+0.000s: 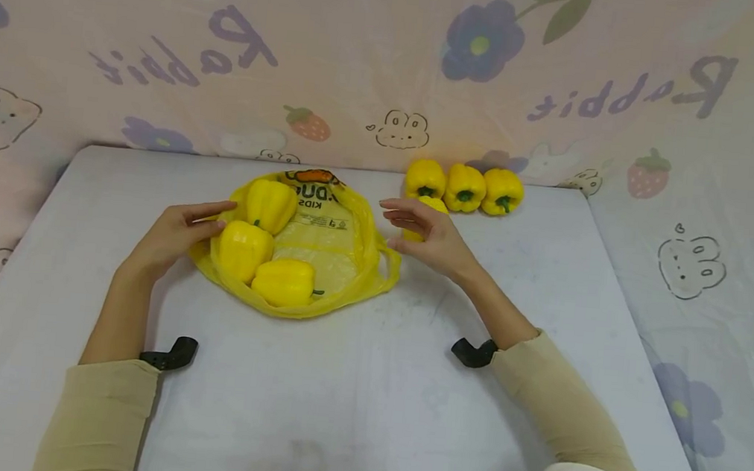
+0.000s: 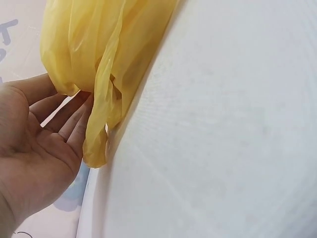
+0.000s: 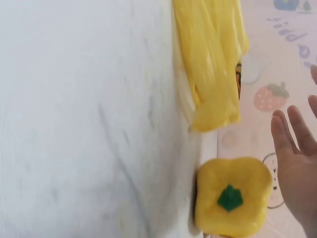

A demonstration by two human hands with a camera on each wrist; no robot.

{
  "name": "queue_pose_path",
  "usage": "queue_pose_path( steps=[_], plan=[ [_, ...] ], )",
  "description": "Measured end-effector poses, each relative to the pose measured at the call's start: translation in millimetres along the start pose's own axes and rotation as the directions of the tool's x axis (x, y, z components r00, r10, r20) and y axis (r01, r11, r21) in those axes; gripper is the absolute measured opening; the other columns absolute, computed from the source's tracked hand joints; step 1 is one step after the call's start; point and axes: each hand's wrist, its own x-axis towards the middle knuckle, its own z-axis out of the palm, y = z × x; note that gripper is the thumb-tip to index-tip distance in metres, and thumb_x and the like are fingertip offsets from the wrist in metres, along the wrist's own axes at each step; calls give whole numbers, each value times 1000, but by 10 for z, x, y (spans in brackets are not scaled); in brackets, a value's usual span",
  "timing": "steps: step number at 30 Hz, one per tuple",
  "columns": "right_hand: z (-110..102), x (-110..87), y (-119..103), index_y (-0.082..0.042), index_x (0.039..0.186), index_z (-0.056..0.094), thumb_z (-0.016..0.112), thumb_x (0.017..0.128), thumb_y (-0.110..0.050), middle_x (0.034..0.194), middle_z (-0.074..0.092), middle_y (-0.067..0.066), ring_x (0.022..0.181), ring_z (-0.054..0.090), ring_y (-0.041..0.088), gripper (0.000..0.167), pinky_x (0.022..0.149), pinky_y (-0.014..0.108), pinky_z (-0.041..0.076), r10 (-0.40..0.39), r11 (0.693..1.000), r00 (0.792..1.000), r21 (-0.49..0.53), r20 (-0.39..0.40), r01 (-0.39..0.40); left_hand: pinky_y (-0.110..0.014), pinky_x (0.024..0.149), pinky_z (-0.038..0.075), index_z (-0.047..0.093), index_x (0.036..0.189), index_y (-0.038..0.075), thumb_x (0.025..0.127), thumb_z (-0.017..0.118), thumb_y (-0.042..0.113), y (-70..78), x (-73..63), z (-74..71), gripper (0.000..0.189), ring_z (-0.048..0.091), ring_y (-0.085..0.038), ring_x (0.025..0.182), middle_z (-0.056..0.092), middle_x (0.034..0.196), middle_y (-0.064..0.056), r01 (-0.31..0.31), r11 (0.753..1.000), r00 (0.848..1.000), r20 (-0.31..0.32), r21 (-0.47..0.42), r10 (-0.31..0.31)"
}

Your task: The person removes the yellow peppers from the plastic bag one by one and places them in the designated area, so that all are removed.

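Note:
A yellow plastic bag point(image 1: 334, 262) lies on the table with its mouth spread wide. Three yellow bell peppers, one of them this front bell pepper point(image 1: 284, 282), sit inside on its left half. My left hand point(image 1: 175, 236) holds the bag's left rim between thumb and fingers; the left wrist view shows the bag's folds point(image 2: 101, 114) hiding the fingertips. To the right of the bag, my right hand point(image 1: 430, 240) hovers with extended fingers and nothing in its grasp. Partly behind it stands another yellow pepper point(image 3: 233, 198), its green stem showing in the right wrist view.
Along the table's back edge, three more yellow peppers stand in a row, the middle one point(image 1: 465, 188) touching its neighbours. A patterned curtain point(image 1: 339, 53) hangs behind the white table point(image 1: 335, 411). One bag handle point(image 1: 391, 263) sticks out to the right.

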Motion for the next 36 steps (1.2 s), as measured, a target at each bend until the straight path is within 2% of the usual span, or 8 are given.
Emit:
queue_pose_path(
  steps=[4, 7, 11, 15, 23, 33, 36],
  plan=[
    [118, 38, -7, 0, 139, 53, 72, 89, -1, 142, 50, 19, 129, 50, 36, 53, 110, 40, 40, -2, 1000, 997, 15, 71, 1, -20, 102, 40, 47, 149, 12, 101, 57, 37, -7, -3, 9, 54, 36, -26, 140, 39, 156, -10, 1, 1000, 1000, -3, 10, -1],
    [198, 75, -10, 1, 138, 52, 71, 89, 1, 140, 53, 16, 128, 48, 42, 53, 110, 41, 40, -10, 999, 995, 35, 104, 7, -14, 94, 42, 48, 148, 13, 101, 57, 39, -9, -11, 12, 55, 37, -26, 139, 39, 156, -10, -3, 1000, 1000, -7, 6, 3],
    [302, 129, -7, 2, 138, 53, 72, 88, 1, 139, 54, 14, 128, 49, 42, 53, 109, 39, 41, -15, 999, 990, 46, 140, 9, -16, 95, 42, 48, 149, 14, 101, 57, 39, -6, -15, 18, 55, 36, -27, 140, 38, 156, -10, -4, 1000, 1000, -5, 12, 4],
    [406, 184, 7, 2, 139, 52, 73, 88, 1, 140, 53, 17, 127, 50, 41, 55, 109, 38, 42, -37, 998, 981, 50, 188, 28, -13, 92, 43, 46, 150, 14, 102, 57, 35, 4, -20, 18, 53, 35, -28, 141, 37, 157, -10, -7, 1000, 1000, 2, 6, 7],
    [611, 271, -10, -2, 142, 50, 73, 88, -3, 144, 49, 18, 129, 48, 43, 58, 110, 40, 41, -72, 996, 950, 74, 303, 52, -10, 87, 44, 44, 151, 13, 103, 55, 30, -13, -16, 12, 52, 35, -28, 140, 33, 159, -11, 3, 1000, 1000, 12, 2, -3],
    [853, 350, -31, -3, 141, 51, 77, 86, -4, 144, 50, 11, 130, 49, 36, 61, 109, 37, 41, -20, 999, 929, 51, 371, 1, -16, 95, 43, 45, 150, 14, 102, 56, 33, -21, -41, 12, 52, 33, -30, 142, 33, 159, -10, -16, 1000, 1000, 8, 16, 16],
    [905, 369, -36, -4, 142, 50, 78, 86, -5, 145, 50, 8, 131, 49, 33, 63, 110, 35, 40, -7, 1000, 918, 28, 395, -4, -23, 103, 43, 46, 150, 15, 102, 56, 36, -11, -46, 11, 53, 32, -30, 143, 33, 159, -10, -19, 999, 1000, 3, 28, 19]
  ],
)
